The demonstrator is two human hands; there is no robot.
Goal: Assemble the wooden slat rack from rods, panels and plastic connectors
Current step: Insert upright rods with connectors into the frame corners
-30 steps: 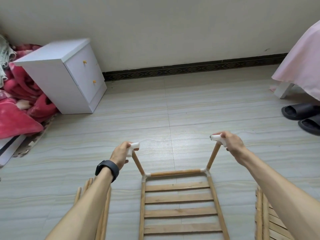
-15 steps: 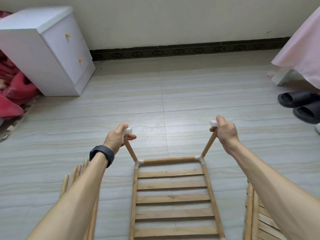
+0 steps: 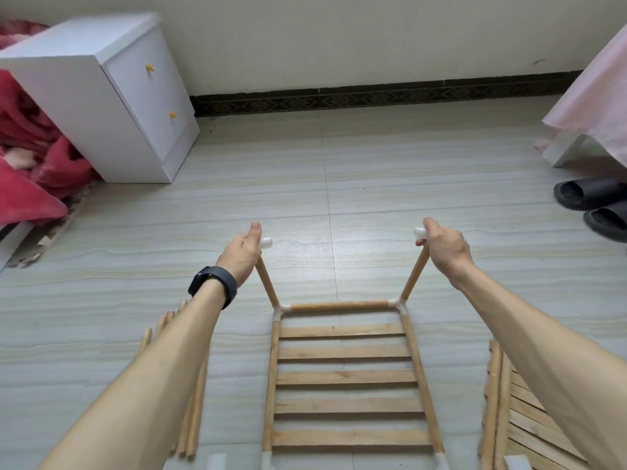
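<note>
On the pale tiled floor (image 3: 373,198) the slat rack (image 3: 344,374) lies flat, two rods (image 3: 268,286) rising from its far corners. The left hand (image 3: 242,256) curls round the left connector (image 3: 266,242) (thumb raised), and the right hand (image 3: 444,245) grips the right connector (image 3: 420,233). Loose rods (image 3: 191,432) and spare panels (image 3: 509,418) flank the rack.

A white cabinet (image 3: 101,106) stands upper left, with a red blanket (image 3: 30,164) beside it. Black slippers (image 3: 590,205) lie at the right edge, below a pink cloth (image 3: 597,96).

Nearer than the hands, a panel (image 3: 346,378) lies on the floor (image 3: 339,184). From its far corners the left rod (image 3: 266,283) rises into the left hand (image 3: 242,254) and the right rod (image 3: 414,276) into the right hand (image 3: 442,245). Spare rods (image 3: 193,418) lie outside left, a stack (image 3: 515,418) outside right.
</note>
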